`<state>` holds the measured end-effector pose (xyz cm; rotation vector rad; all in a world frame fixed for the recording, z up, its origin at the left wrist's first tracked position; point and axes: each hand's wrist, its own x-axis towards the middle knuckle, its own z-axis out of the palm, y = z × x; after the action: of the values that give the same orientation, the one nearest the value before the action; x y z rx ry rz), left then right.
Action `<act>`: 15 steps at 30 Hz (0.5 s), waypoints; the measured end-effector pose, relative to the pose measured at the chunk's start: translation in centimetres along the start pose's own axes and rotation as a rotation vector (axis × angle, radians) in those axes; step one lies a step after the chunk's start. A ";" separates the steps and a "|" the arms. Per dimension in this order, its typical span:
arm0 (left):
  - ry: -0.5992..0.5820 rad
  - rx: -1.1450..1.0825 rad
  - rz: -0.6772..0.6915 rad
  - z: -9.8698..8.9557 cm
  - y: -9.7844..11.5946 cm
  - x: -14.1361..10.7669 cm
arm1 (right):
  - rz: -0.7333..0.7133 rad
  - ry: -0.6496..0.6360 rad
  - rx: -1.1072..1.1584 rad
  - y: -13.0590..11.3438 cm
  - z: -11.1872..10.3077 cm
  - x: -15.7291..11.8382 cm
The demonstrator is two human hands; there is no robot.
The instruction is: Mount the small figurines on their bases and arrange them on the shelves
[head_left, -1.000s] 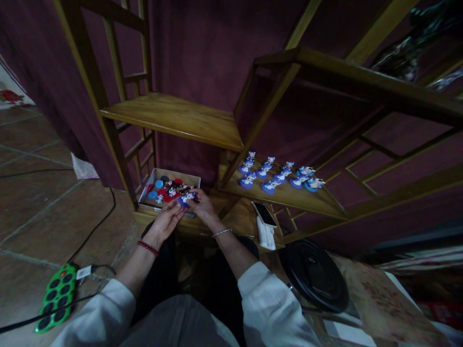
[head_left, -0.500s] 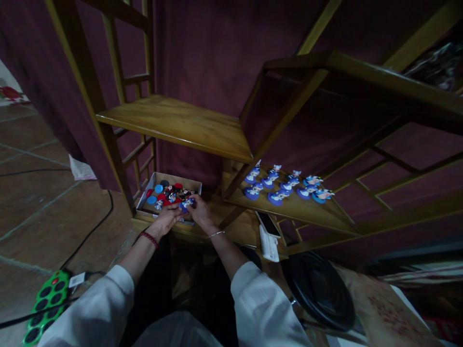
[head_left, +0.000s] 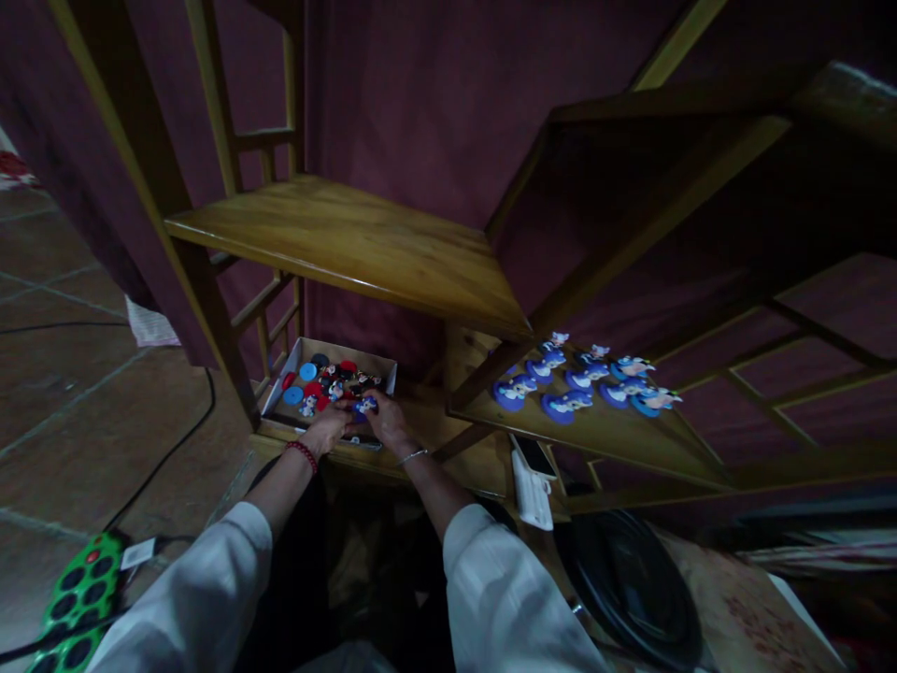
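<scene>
Both of my hands meet at the front right of a shallow cardboard box (head_left: pixel 280 422). A small figurine on a purple base (head_left: pixel 363 408) is gripped between them. My left hand (head_left: pixel 329 428) closes on its left side, and my right hand (head_left: pixel 390 422) pinches it from the right. Inside the box lie blue discs (head_left: pixel 292 395), red and dark discs and several little figurines (head_left: pixel 331 379). To the right, several similar figurines on purple and blue bases (head_left: pixel 567 402) are set out on a wooden shelf.
A higher wooden shelf (head_left: pixel 350 248) juts out above the box. Right of my arms lie a phone (head_left: pixel 536 456) and a white object (head_left: pixel 531 495), with a round black object (head_left: pixel 631 589) below. A green power strip (head_left: pixel 80 598) and cables are on the floor at left.
My view has shifted, so the right shelf and its figurines sit further right and lower. Both hands still hold the figurine, now slightly lower at the box's front edge.
</scene>
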<state>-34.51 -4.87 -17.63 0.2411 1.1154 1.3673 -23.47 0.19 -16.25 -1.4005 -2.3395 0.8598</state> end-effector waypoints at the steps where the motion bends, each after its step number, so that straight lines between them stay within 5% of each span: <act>1: 0.001 -0.008 -0.006 -0.1 -0.1 0.2 | 0.002 -0.003 -0.003 0.1 0.2 0.2; 15: 0.023 -0.072 0.030 -2.8 -3.1 5.3 | 0.035 -0.062 -0.173 0.3 1.5 0.7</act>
<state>-35.51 -2.45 -23.84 0.1915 1.0833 1.4370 -24.37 0.42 -17.70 -1.5061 -2.4945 0.7351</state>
